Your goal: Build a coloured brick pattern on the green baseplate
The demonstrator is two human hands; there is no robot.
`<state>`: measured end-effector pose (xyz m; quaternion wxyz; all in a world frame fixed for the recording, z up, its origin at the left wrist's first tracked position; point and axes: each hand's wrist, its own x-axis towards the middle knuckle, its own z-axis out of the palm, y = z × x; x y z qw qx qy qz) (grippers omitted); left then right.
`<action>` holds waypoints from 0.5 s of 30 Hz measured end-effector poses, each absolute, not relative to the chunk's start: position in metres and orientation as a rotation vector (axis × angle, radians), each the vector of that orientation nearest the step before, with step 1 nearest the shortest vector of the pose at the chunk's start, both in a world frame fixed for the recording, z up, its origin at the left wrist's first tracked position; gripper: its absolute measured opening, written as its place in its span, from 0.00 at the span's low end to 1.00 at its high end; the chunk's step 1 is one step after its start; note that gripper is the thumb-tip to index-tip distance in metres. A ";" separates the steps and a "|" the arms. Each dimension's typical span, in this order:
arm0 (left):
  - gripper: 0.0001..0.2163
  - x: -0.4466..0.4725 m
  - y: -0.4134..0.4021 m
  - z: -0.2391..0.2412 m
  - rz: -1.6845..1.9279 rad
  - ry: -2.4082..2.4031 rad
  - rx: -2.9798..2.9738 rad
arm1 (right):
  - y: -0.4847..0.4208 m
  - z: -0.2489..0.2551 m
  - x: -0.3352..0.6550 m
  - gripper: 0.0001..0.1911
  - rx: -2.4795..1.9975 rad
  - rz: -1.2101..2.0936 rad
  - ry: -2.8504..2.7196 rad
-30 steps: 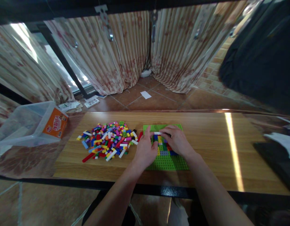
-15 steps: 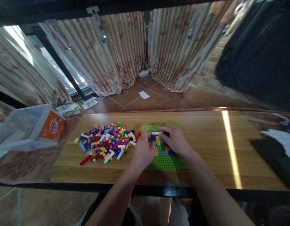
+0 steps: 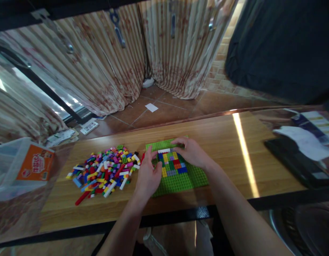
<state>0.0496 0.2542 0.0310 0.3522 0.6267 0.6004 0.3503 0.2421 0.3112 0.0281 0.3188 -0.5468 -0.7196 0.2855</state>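
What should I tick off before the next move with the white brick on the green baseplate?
1. The left hand has fingertips at the left end of the white brick: ok.
2. The right hand reaches the brick's right end: ok.
3. Brick gripped rather than merely pressed: cannot tell.
4. Brick seated flat on the studs: cannot tell, too small.
5. The green baseplate lies wholly on the table: ok.
6. The pile of loose bricks sits beside the baseplate's left edge: ok.
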 end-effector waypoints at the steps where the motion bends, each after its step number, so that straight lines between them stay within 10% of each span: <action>1: 0.30 0.050 0.254 0.031 0.909 1.552 1.623 | 0.311 0.028 0.241 0.12 -1.427 0.753 -1.914; 15: 0.29 0.050 0.255 0.028 0.931 1.569 1.666 | 0.312 0.024 0.227 0.07 -1.371 0.723 -2.015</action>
